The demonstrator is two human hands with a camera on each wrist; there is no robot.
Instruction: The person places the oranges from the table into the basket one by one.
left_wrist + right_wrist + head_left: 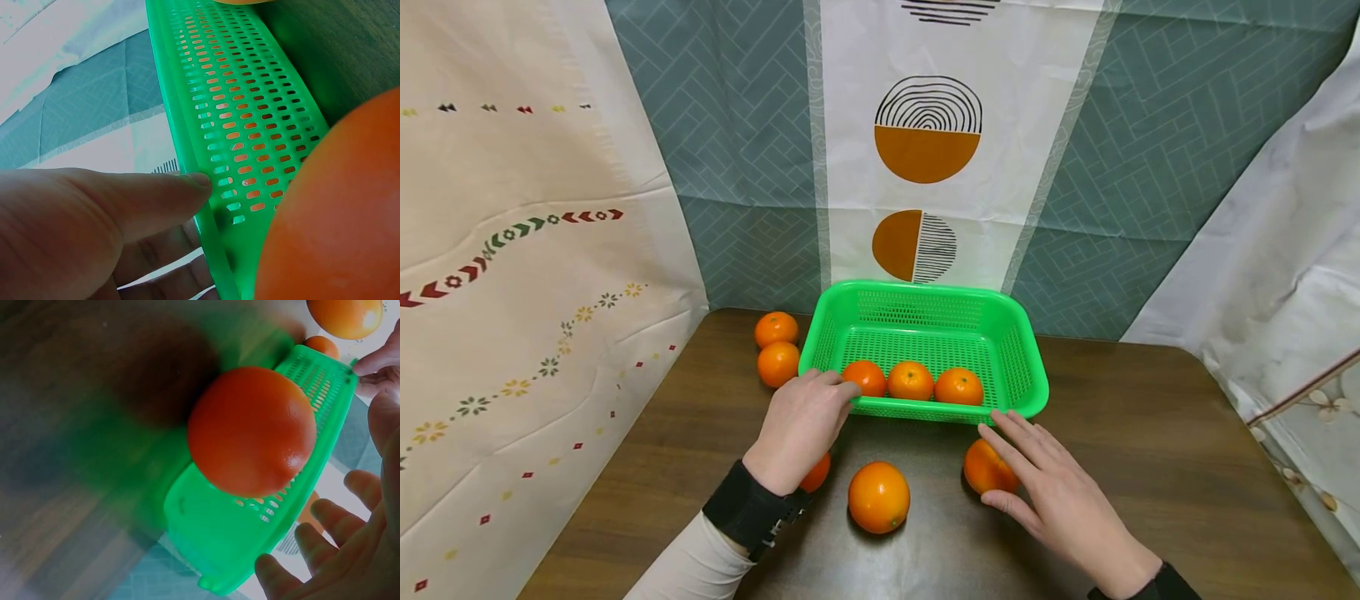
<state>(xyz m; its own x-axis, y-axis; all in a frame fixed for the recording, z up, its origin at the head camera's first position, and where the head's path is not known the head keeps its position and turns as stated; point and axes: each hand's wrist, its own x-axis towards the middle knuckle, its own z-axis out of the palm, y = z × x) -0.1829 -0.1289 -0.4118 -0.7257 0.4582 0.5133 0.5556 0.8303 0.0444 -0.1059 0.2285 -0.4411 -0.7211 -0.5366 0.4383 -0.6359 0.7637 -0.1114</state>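
A green plastic basket with slotted walls holds three oranges in a row along its near side. My left hand grips the basket's rim at the near left corner; in the left wrist view the thumb lies on the outside wall and the fingers pass behind the rim. At the near right corner my right hand is spread, fingertips close to the rim; contact is unclear. An orange sits partly beneath that hand, and the right wrist view shows this orange apart from the fingers.
Another orange sits on the brown table before the basket. One more orange is partly hidden by the left wrist. Two oranges stand left of the basket. A patterned cloth hangs behind the table.
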